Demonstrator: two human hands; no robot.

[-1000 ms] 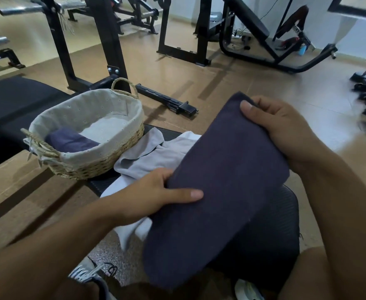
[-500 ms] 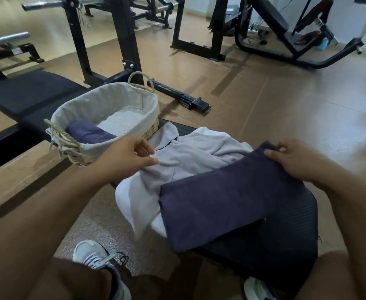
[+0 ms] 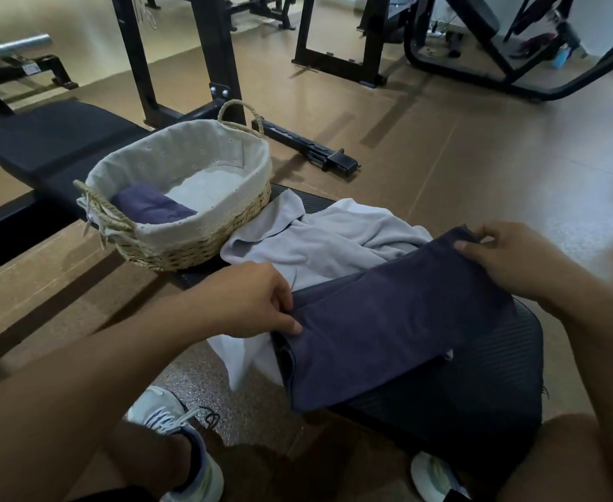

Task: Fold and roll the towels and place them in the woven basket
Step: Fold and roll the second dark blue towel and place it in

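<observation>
The folded dark towel (image 3: pixel 388 327) is lying across the near end of the bench (image 3: pixel 486 389), its lower edge overhanging the bench's left edge; the left hand (image 3: pixel 247 300) is pinching its left end in a closed grip; the right hand (image 3: pixel 511 259) is pinching the far right corner likewise; the grey towel (image 3: pixel 319 240) is lying crumpled beside it, draping over the left edge; the woven basket (image 3: pixel 189 244) is sitting at the bench's far end, a rolled dark towel (image 3: pixel 151 208) filling its left side, its right side lying open.
</observation>
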